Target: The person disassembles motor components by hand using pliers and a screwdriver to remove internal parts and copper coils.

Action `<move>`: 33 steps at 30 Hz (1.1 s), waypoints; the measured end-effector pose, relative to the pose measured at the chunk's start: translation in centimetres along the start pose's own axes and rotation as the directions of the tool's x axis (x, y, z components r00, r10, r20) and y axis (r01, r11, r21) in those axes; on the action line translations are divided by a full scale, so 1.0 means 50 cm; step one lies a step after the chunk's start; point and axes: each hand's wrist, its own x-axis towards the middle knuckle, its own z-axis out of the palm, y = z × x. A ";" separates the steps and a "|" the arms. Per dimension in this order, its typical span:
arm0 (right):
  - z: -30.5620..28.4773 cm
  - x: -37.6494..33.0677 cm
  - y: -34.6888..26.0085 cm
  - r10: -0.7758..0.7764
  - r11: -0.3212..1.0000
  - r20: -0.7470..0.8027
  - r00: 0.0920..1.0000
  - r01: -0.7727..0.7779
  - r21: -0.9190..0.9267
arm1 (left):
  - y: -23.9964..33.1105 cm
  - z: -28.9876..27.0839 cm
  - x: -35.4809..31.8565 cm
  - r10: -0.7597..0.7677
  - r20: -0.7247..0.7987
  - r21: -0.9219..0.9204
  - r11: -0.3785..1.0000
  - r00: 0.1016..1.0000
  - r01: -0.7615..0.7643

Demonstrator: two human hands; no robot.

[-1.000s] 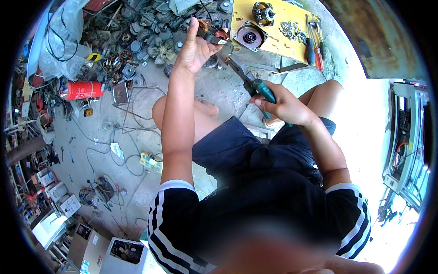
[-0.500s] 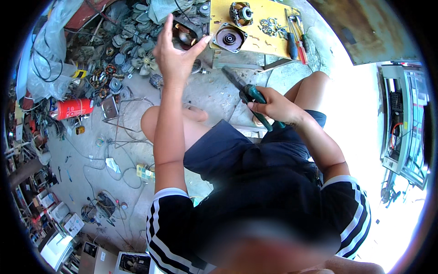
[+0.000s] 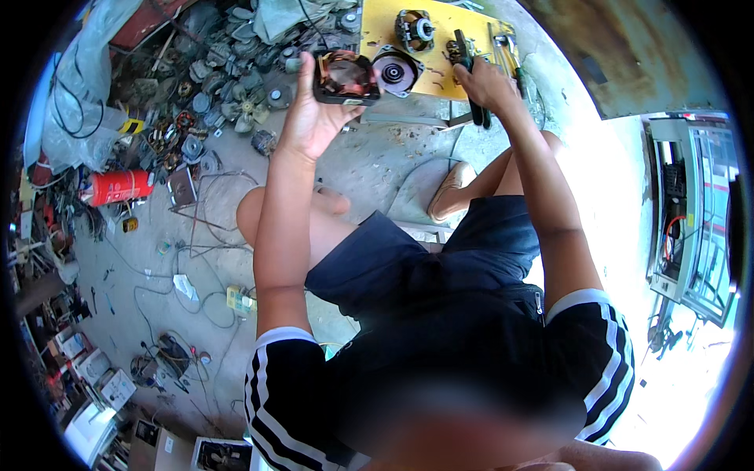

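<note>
My left hand (image 3: 312, 122) is closed round a motor stator (image 3: 345, 77), a dark square housing with copper windings, raised at the left edge of a yellow-topped low table (image 3: 378, 22). My right hand (image 3: 488, 85) grips green-handled snips (image 3: 477, 111) over the table's right half; their jaws point away from me. Partly behind the stator lies a square motor end cover (image 3: 397, 72) with a round dark dish. A motor rotor in its end frame (image 3: 415, 31) stands beyond it. Small metal parts by the snips' jaws are mostly hidden.
Screwdrivers and other hand tools (image 3: 510, 55) lie at the table's right end. Scrap motor parts (image 3: 236, 71) heap on the floor at far left, near a red cylinder (image 3: 118, 187). Cables (image 3: 212, 294) loop across the floor. A glass-fronted cabinet (image 3: 691, 212) stands at right.
My left hand, open and reaching before, now holds the stator up off the table's left side. My right hand has carried the snips from above my lap forward over the table.
</note>
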 end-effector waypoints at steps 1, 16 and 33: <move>-0.001 0.021 -0.008 0.022 1.000 0.015 1.000 -0.022 -0.022 | 0.003 0.000 0.002 -0.027 0.076 -0.009 1.000 0.997 0.028; -0.033 -0.134 -0.142 -0.323 0.140 -0.494 0.808 0.556 0.819 | -0.006 0.052 -0.019 -0.161 0.138 -0.124 0.976 0.977 0.178; -0.013 -0.177 -0.182 -0.366 0.224 -0.589 0.720 0.683 0.695 | -0.041 0.057 -0.018 -0.219 0.013 0.114 0.970 0.976 0.216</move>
